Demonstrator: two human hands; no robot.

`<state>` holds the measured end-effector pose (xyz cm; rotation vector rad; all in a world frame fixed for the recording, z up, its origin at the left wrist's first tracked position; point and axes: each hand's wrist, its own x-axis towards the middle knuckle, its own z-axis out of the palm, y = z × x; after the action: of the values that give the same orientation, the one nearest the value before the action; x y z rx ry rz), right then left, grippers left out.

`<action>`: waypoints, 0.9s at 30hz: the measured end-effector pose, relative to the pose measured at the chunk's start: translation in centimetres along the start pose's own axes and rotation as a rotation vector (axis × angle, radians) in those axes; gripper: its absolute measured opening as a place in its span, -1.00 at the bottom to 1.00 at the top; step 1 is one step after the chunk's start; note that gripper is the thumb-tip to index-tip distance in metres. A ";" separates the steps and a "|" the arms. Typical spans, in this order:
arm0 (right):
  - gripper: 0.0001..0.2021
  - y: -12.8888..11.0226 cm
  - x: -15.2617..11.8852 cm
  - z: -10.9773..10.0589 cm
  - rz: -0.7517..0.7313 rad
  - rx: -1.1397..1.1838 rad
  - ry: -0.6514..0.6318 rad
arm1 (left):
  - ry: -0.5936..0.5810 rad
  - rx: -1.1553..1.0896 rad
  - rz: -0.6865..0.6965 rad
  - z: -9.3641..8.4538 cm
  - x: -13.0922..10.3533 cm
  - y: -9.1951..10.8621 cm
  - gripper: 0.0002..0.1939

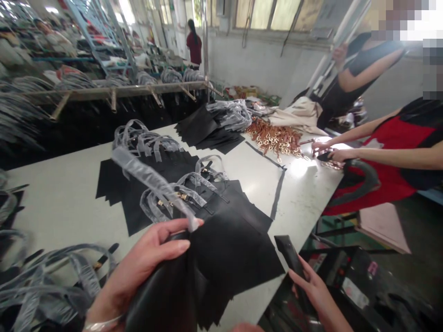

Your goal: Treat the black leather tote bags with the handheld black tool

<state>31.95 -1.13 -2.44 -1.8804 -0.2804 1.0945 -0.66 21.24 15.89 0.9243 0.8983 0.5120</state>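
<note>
My left hand (152, 249) is closed at the near left of the table, thumb and fingers pinching the edge of a black leather bag piece (162, 286). A strap in clear plastic wrap (148, 177) rises from that grip toward the upper left. At the lower right, my right hand (311, 286) is closed around a long black strip (290, 253) with a broad flat end; its exact kind is unclear. Between the hands lies a fanned stack of black leather pieces (235, 240), with plastic-wrapped handles (173, 198) and gold-coloured buckles. A patch of skin shows at the bottom edge.
Further stacks with wrapped handles (58, 272) cover the left side of the white table (69, 184). Brown straps with gold rings (275, 136) are heaped at the back right. A co-worker in a red apron (387, 161) handles small parts there. Dark bins (360, 281) stand below the right edge.
</note>
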 end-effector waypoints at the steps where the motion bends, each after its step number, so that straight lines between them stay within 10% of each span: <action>1: 0.03 0.1 0.1 -0.1 0.002 -0.001 0.005 | -0.062 0.053 0.022 1.2 1.2 -0.3 -0.45; 7: 0.12 -0.7 0.5 -1.0 -0.013 -0.040 0.017 | -0.051 0.530 0.194 5.4 10.0 -10.3 -0.46; 15: -0.06 -3.1 -0.5 3.0 -0.018 -0.261 -0.257 | 0.103 1.469 0.520 -0.3 9.1 -22.4 -0.57; 27: -0.19 -4.1 0.8 8.7 0.022 -0.401 -0.404 | 0.119 1.554 0.630 -1.3 9.4 -24.8 -0.57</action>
<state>26.56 6.83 -1.31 -1.9911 -0.7575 1.5177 3.59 15.50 -9.69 2.6615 1.0458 0.3174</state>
